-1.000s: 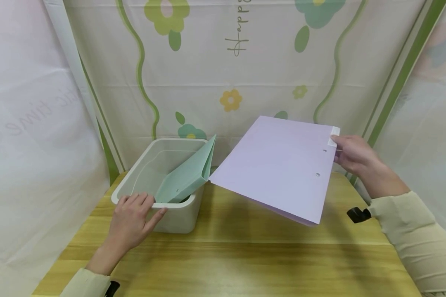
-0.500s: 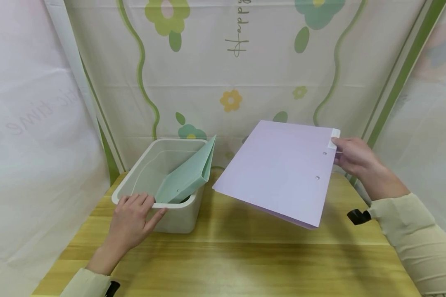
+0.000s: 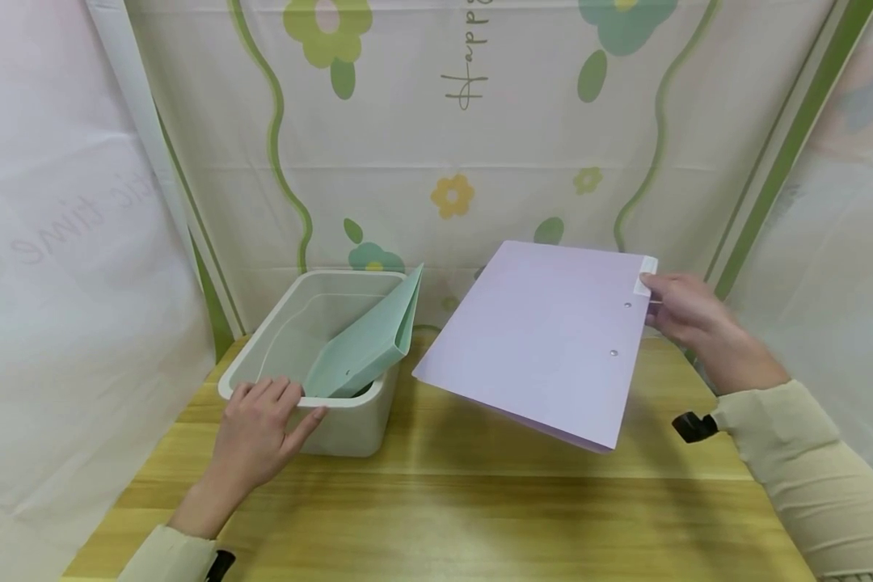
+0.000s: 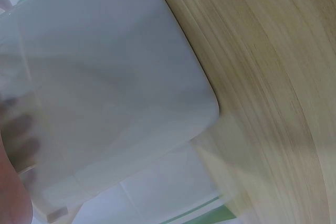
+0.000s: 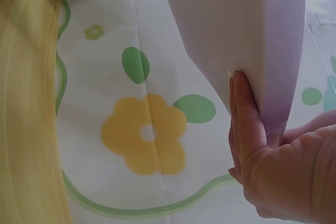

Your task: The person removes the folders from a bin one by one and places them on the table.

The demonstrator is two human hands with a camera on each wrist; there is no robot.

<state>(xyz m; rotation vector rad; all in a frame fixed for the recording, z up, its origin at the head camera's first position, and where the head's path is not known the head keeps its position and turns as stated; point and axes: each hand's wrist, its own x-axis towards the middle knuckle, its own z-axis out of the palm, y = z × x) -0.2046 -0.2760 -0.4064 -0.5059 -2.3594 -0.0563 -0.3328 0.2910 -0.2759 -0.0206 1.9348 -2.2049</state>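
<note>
My right hand grips a light purple file folder by its right edge, thumb on the white label and fingers behind. The folder hangs tilted above the table, with two rivets near the gripped edge. In the right wrist view the fingers lie along the underside of the folder. My left hand holds the near rim of a white plastic bin, fingers hooked over it and thumb outside. A mint green folder leans inside the bin, its upper corner sticking out past the right rim.
The bin stands at the left rear of a wooden table. A white flower-print curtain hangs right behind the table, with more cloth on both sides. A small black device sits at the right sleeve cuff.
The purple folder and my right hand have sunk a little and then shifted slightly left. The left hand, the bin and the green folder have stayed in place.
</note>
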